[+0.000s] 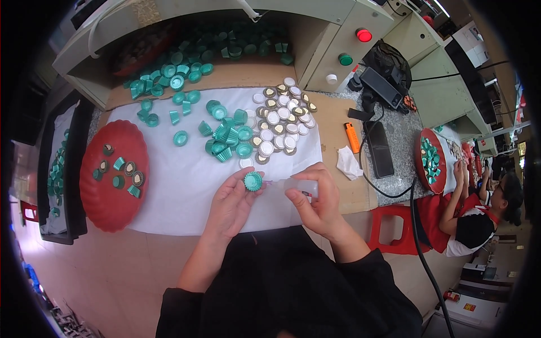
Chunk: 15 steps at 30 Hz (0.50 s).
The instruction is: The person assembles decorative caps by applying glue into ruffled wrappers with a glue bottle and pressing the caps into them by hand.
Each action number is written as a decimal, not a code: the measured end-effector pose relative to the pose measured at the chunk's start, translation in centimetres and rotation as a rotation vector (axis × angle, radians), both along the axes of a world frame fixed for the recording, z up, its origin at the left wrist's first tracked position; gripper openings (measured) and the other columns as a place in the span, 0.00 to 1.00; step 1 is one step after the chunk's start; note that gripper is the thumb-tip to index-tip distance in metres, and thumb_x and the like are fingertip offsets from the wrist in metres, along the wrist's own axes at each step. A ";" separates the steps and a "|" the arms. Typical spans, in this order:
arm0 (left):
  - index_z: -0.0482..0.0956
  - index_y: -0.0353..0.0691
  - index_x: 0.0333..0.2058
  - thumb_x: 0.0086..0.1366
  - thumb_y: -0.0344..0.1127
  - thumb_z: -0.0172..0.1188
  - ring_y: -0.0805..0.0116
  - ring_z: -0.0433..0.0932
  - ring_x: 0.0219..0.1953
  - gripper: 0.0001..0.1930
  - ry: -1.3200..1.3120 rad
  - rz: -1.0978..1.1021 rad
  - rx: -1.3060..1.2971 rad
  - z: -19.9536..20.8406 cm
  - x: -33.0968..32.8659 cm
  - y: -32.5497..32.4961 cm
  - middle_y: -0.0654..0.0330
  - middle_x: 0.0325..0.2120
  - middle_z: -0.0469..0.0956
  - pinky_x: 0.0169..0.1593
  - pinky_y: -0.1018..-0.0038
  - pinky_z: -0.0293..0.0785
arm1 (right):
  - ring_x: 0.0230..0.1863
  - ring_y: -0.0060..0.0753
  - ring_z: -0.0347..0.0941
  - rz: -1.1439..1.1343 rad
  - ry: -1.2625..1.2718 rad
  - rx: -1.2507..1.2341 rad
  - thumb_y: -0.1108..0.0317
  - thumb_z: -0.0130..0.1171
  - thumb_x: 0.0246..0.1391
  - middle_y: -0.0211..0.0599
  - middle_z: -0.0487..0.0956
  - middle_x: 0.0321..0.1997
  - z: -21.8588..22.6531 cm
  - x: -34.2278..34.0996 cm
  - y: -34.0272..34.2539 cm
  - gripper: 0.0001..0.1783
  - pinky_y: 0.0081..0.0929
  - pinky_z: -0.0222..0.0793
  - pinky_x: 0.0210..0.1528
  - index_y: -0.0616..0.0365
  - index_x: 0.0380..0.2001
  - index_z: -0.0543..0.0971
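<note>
Between the fingertips of my left hand is a small teal fluted cup, its open side facing up. My right hand grips a small translucent squeeze bottle, tipped sideways with its thin nozzle at the cup's right rim. Whether any liquid is coming out is too small to tell. Beyond my hands, a heap of similar teal cups lies on the white sheet. Right of that heap is a pile of round white and gold disc pieces.
A red scalloped tray at left holds several cups and discs. More cups fill the shelf opening. On the right lie an orange lighter, crumpled tissue, a phone and a black cable. A co-worker sits far right.
</note>
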<state>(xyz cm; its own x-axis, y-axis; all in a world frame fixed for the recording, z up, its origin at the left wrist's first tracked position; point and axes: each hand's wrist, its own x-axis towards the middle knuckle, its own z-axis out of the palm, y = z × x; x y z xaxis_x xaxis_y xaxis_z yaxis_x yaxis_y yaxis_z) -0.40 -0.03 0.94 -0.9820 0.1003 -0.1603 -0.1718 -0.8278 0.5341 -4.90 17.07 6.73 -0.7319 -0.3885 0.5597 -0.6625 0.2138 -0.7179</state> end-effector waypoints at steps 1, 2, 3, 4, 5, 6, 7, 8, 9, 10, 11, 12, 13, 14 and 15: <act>0.62 0.34 0.47 0.60 0.36 0.48 0.64 0.67 0.45 0.18 -0.001 0.002 -0.001 0.1 0.0 0.0 0.53 0.43 0.68 0.50 0.70 0.62 | 0.24 0.32 0.64 0.002 -0.001 -0.001 0.73 0.59 0.41 0.40 0.66 0.26 -0.6 0.2 -0.1 0.15 0.22 0.60 0.25 0.63 0.32 0.66; 0.62 0.33 0.47 0.60 0.36 0.47 0.64 0.67 0.46 0.18 -0.007 -0.003 0.002 0.2 0.0 0.0 0.52 0.43 0.67 0.50 0.70 0.62 | 0.25 0.30 0.63 -0.032 -0.132 -0.119 0.73 0.58 0.42 0.39 0.66 0.27 -1.3 0.5 -0.4 0.14 0.21 0.60 0.26 0.63 0.32 0.66; 0.62 0.32 0.47 0.61 0.36 0.46 0.64 0.66 0.46 0.18 -0.013 -0.010 0.005 0.2 0.0 0.0 0.51 0.43 0.67 0.51 0.70 0.62 | 0.26 0.28 0.63 -0.068 -0.263 -0.236 0.72 0.57 0.43 0.37 0.66 0.27 -1.8 0.8 -0.6 0.13 0.20 0.60 0.28 0.63 0.33 0.66; 0.62 0.32 0.47 0.61 0.36 0.46 0.64 0.66 0.46 0.18 -0.014 -0.010 0.005 0.1 0.0 0.0 0.51 0.43 0.67 0.51 0.70 0.62 | 0.26 0.28 0.63 -0.068 -0.264 -0.237 0.72 0.57 0.43 0.37 0.66 0.27 -2.1 0.9 -0.8 0.13 0.20 0.60 0.28 0.63 0.33 0.66; 0.61 0.32 0.47 0.61 0.36 0.45 0.63 0.66 0.46 0.18 -0.008 -0.012 0.014 0.0 0.0 0.0 0.51 0.43 0.67 0.51 0.69 0.61 | 0.26 0.26 0.63 -0.084 -0.288 -0.249 0.72 0.56 0.44 0.37 0.66 0.28 -2.3 1.0 -1.0 0.12 0.19 0.60 0.28 0.63 0.32 0.66; 0.61 0.31 0.47 0.61 0.36 0.44 0.63 0.66 0.47 0.18 -0.003 -0.014 0.023 0.0 0.1 -0.1 0.50 0.43 0.67 0.52 0.69 0.61 | 0.27 0.25 0.63 -0.100 -0.313 -0.263 0.72 0.56 0.45 0.37 0.66 0.28 -2.5 1.0 -1.2 0.12 0.18 0.60 0.28 0.63 0.32 0.66; 0.61 0.31 0.47 0.61 0.36 0.44 0.63 0.66 0.47 0.18 -0.003 -0.014 0.023 -0.1 0.1 -0.1 0.50 0.43 0.67 0.52 0.69 0.61 | 0.27 0.25 0.63 -0.101 -0.314 -0.263 0.72 0.56 0.45 0.37 0.66 0.28 -2.6 1.1 -1.3 0.12 0.18 0.60 0.28 0.63 0.32 0.66; 0.61 0.31 0.47 0.61 0.36 0.44 0.63 0.66 0.47 0.18 -0.009 -0.015 0.030 -0.1 0.1 -0.1 0.50 0.43 0.67 0.52 0.68 0.61 | 0.27 0.24 0.63 -0.101 -0.332 -0.290 0.72 0.55 0.46 0.36 0.66 0.28 -2.7 1.1 -1.4 0.11 0.18 0.59 0.28 0.63 0.32 0.66; 0.61 0.31 0.47 0.62 0.35 0.44 0.63 0.66 0.47 0.18 -0.015 -0.015 0.036 -0.1 0.1 -0.1 0.50 0.43 0.67 0.52 0.68 0.61 | 0.27 0.24 0.63 -0.100 -0.351 -0.317 0.72 0.55 0.46 0.36 0.66 0.28 -2.8 1.1 -1.5 0.11 0.17 0.59 0.28 0.63 0.32 0.66; 0.61 0.31 0.47 0.62 0.35 0.44 0.63 0.66 0.47 0.18 -0.016 -0.015 0.036 -0.1 0.1 -0.2 0.50 0.43 0.67 0.52 0.68 0.61 | 0.27 0.24 0.63 -0.100 -0.352 -0.317 0.72 0.55 0.46 0.36 0.66 0.28 -2.8 1.1 -1.5 0.11 0.17 0.59 0.28 0.63 0.32 0.66; 0.61 0.30 0.47 0.62 0.35 0.43 0.63 0.66 0.47 0.18 -0.014 -0.013 0.029 -0.1 0.1 -0.2 0.50 0.43 0.67 0.52 0.68 0.61 | 0.27 0.24 0.63 -0.099 -0.354 -0.296 0.72 0.55 0.46 0.36 0.66 0.28 -2.7 1.0 -1.5 0.11 0.17 0.59 0.28 0.63 0.32 0.66; 0.60 0.30 0.48 0.62 0.35 0.43 0.63 0.66 0.47 0.18 -0.013 -0.012 0.021 -0.1 0.1 -0.2 0.50 0.43 0.67 0.52 0.68 0.61 | 0.28 0.23 0.63 -0.098 -0.355 -0.275 0.72 0.55 0.46 0.36 0.66 0.28 -2.7 1.0 -1.5 0.11 0.16 0.59 0.28 0.63 0.32 0.66; 0.60 0.30 0.48 0.62 0.35 0.43 0.63 0.66 0.47 0.18 -0.013 -0.010 0.021 -0.1 0.1 -0.2 0.50 0.43 0.67 0.52 0.68 0.61 | 0.28 0.23 0.63 -0.096 -0.356 -0.275 0.72 0.55 0.46 0.36 0.66 0.28 -2.8 0.9 -1.5 0.11 0.16 0.59 0.28 0.63 0.32 0.66; 0.60 0.30 0.48 0.62 0.35 0.43 0.63 0.66 0.47 0.18 -0.004 -0.010 0.020 -0.1 0.2 -0.2 0.50 0.43 0.67 0.52 0.68 0.61 | 0.28 0.23 0.63 -0.097 -0.358 -0.274 0.72 0.55 0.46 0.36 0.66 0.28 -3.0 0.9 -1.5 0.11 0.16 0.59 0.28 0.63 0.32 0.66; 0.61 0.30 0.47 0.62 0.35 0.43 0.63 0.66 0.47 0.18 0.005 -0.012 0.020 -0.1 0.2 -0.2 0.50 0.43 0.67 0.52 0.68 0.61 | 0.28 0.23 0.63 -0.099 -0.360 -0.274 0.72 0.55 0.46 0.36 0.66 0.28 -3.1 0.9 -1.5 0.11 0.16 0.59 0.28 0.63 0.32 0.66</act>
